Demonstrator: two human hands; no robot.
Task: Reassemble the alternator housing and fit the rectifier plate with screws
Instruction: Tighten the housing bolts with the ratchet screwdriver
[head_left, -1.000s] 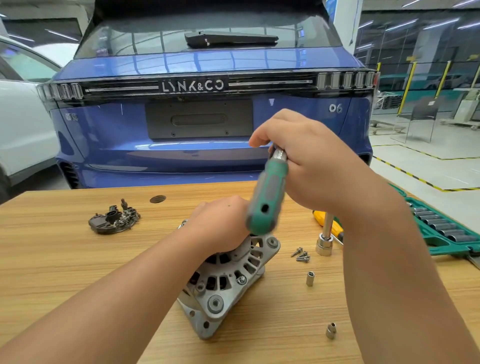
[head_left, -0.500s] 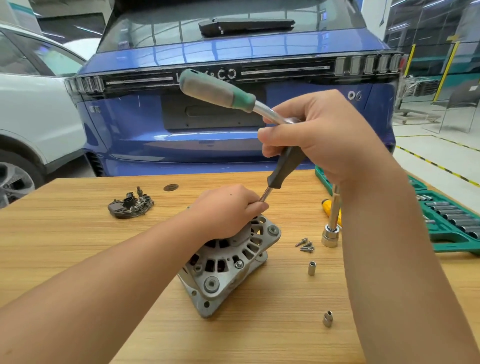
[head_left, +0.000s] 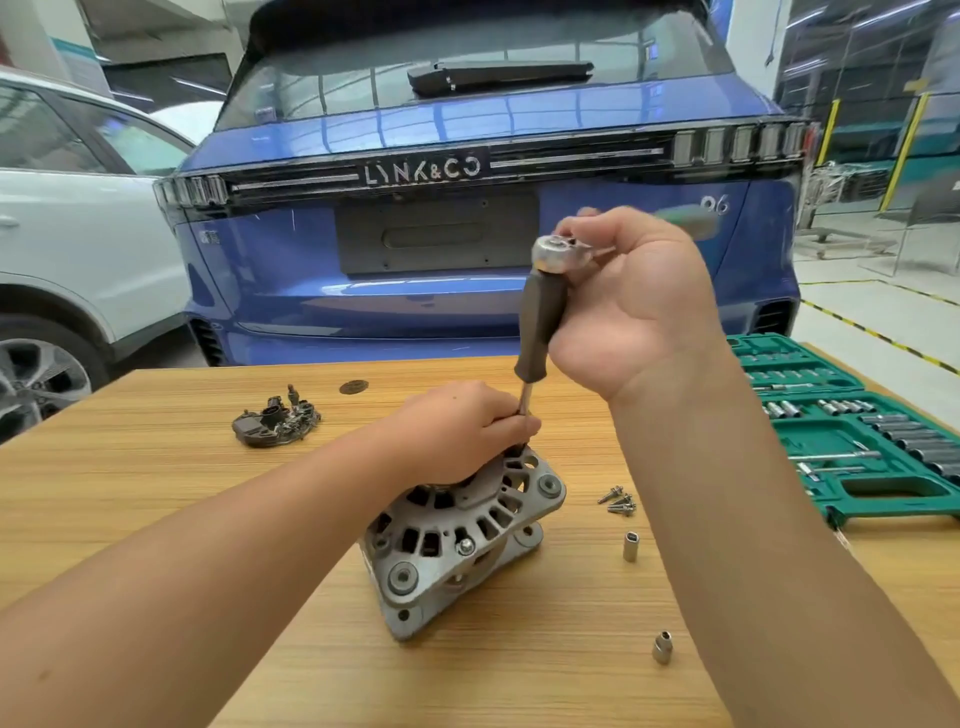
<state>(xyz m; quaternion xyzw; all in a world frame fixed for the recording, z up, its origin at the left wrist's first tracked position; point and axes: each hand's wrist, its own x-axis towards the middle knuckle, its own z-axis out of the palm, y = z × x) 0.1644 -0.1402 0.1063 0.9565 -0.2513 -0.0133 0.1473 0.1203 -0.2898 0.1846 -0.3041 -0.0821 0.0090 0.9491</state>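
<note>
The grey alternator housing (head_left: 457, 530) lies tilted on the wooden table (head_left: 156, 467). My left hand (head_left: 457, 431) rests on its top and pinches the thin metal shaft of a dark extension driver (head_left: 540, 322) that stands nearly upright on the housing's far edge. My right hand (head_left: 639, 301) grips the ratchet (head_left: 558, 254) set on top of that driver; its green handle points right, blurred, behind my fingers. The black rectifier plate (head_left: 275, 423) lies apart at the table's back left. Loose screws (head_left: 618, 501) lie right of the housing.
Two small sockets (head_left: 630, 545) (head_left: 662, 647) stand on the table right of the housing. An open green socket case (head_left: 852, 441) fills the right edge. A blue car (head_left: 467, 208) is parked just behind the table, a white car (head_left: 78, 234) to the left.
The ratchet's green handle has swung from pointing left to pointing right. The driver now stands more upright. My left hand keeps its hold on the shaft at the housing.
</note>
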